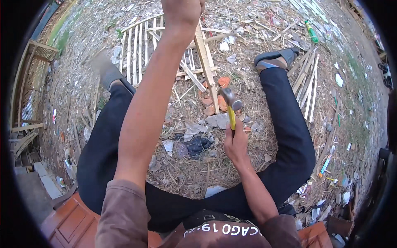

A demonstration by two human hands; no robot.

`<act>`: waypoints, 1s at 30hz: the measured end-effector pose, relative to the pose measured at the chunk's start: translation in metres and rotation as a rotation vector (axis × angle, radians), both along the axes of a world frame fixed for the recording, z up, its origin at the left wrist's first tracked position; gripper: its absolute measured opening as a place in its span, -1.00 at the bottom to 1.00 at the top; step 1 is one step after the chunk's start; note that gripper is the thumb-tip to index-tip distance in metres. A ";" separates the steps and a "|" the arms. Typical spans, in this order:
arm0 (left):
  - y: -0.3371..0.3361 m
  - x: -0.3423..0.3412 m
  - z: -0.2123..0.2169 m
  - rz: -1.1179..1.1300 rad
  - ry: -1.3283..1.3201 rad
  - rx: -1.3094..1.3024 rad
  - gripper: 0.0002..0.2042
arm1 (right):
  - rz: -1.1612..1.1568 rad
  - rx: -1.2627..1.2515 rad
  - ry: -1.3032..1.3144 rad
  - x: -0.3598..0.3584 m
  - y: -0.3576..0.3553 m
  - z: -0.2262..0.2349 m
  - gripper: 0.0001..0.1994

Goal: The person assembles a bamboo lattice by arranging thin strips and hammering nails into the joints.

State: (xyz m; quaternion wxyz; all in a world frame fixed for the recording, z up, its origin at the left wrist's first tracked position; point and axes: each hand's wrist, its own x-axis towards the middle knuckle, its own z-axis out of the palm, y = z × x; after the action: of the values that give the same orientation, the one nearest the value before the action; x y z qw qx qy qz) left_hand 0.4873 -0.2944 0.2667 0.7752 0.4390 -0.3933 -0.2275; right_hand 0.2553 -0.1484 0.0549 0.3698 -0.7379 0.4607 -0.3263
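My left hand reaches far forward to the top edge of view, its fingers closed around the upper end of a wooden strip. The strip slants toward me, its near end low by broken orange brick pieces and a grey stone. My right hand grips the yellow handle of a hammer. The hammer's metal head is raised just right of the strip's near end, apart from it. Behind the strip lies a panel of pale wooden slats, partly hidden by my left forearm.
My legs in dark trousers are spread to both sides, with sandals on the feet. Loose slats lie beside the right foot, a green bottle beyond. A mesh-sided wooden frame stands at far left. Litter and dry straw cover the ground.
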 end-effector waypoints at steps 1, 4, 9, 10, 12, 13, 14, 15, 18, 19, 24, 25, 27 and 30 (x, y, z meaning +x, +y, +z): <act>0.005 0.002 -0.002 -0.025 -0.014 -0.015 -0.53 | -0.007 -0.025 -0.039 0.002 -0.001 0.016 -0.73; 0.016 0.005 0.003 -0.058 -0.015 -0.020 -0.53 | -0.035 -0.064 -0.219 0.026 -0.021 0.063 -0.81; 0.012 -0.009 0.001 -0.065 -0.031 -0.027 -0.53 | 0.013 -0.148 -0.214 0.029 -0.024 0.042 -0.75; 0.011 -0.007 0.003 -0.089 -0.040 -0.033 -0.53 | 0.038 -0.060 0.031 0.017 -0.015 0.014 -0.73; 0.007 0.014 0.000 -0.021 -0.033 0.017 -0.53 | 0.034 0.056 0.210 0.005 -0.006 -0.004 -0.72; 0.010 0.018 0.000 0.015 -0.026 0.059 -0.53 | 0.011 0.105 0.150 0.000 0.003 -0.007 -0.71; 0.009 0.021 0.003 0.007 -0.012 0.025 -0.54 | -0.011 0.154 0.091 -0.001 0.008 -0.010 -0.71; 0.011 0.021 -0.006 0.010 0.011 0.033 -0.54 | -0.024 0.109 0.042 -0.001 0.009 -0.004 -0.72; 0.014 0.025 -0.009 0.007 0.034 0.017 -0.55 | -0.049 -0.073 -0.160 0.028 -0.023 0.054 -0.76; 0.014 0.022 -0.007 -0.009 0.038 0.006 -0.55 | -0.037 -0.127 -0.224 0.032 -0.027 0.060 -0.76; 0.016 0.014 -0.002 -0.014 0.041 -0.008 -0.55 | 0.045 -0.068 0.028 0.028 -0.014 0.011 -0.75; 0.011 0.019 -0.004 -0.011 0.068 -0.008 -0.54 | 0.049 0.030 0.225 0.017 -0.008 -0.005 -0.75; 0.009 0.042 -0.012 0.005 0.103 0.015 -0.54 | 0.015 0.081 0.176 0.000 0.015 -0.023 -0.74; 0.026 0.039 -0.008 -0.028 0.009 -0.012 -0.61 | -0.031 0.162 0.076 -0.003 0.020 -0.020 -0.74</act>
State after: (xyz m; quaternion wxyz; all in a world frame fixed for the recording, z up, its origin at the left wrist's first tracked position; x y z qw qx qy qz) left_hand 0.5263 -0.2688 0.2585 0.7763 0.4277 -0.3974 -0.2378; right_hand 0.2528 -0.1284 0.0350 0.4055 -0.7101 0.5107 -0.2656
